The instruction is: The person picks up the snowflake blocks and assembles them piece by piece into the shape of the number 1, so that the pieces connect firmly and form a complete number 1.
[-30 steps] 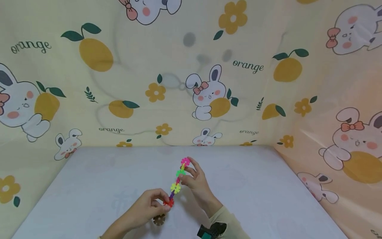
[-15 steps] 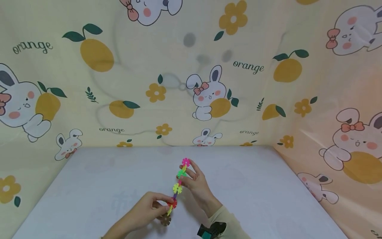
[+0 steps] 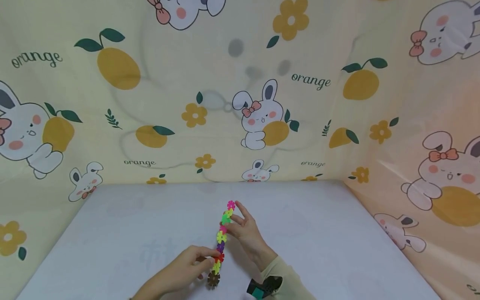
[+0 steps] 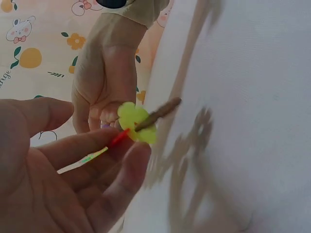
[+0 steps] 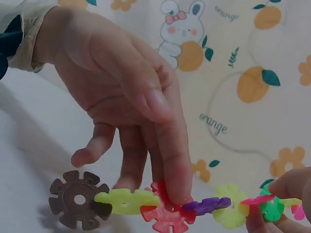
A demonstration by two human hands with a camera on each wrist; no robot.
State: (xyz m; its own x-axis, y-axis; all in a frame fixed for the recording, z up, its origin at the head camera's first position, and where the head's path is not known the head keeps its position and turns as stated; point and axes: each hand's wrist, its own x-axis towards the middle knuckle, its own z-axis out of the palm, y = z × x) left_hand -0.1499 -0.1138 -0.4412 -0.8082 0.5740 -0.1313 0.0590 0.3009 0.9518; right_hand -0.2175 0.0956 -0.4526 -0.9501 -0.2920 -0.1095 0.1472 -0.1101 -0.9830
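Interlocking plastic snowflake discs form a chain (image 3: 221, 237) held between both hands above the table. It runs from a pink disc (image 3: 231, 205) at the far end through green, yellow and purple ones to a red disc (image 5: 163, 218), then a yellow-green disc (image 4: 132, 119) and a brown disc (image 5: 79, 199) at the near end. My left hand (image 3: 183, 266) pinches the red disc with its fingertips. Farther up, my right hand (image 3: 247, 233) grips the chain around the green disc (image 3: 226, 218), its index finger raised beside the pink end. The brown disc hangs free below the left fingers.
A white table (image 3: 318, 233) lies beneath the hands. Behind and beside it hangs a cloth (image 3: 213, 62) printed with rabbits and oranges. A dark wrist device (image 3: 266, 286) sits over the right sleeve (image 3: 286, 279).
The near end of the chain has swung right, lining up the brown disc with the rest. The yellow-green disc beside it has come out from behind the left fingers. The right hand has barely moved.
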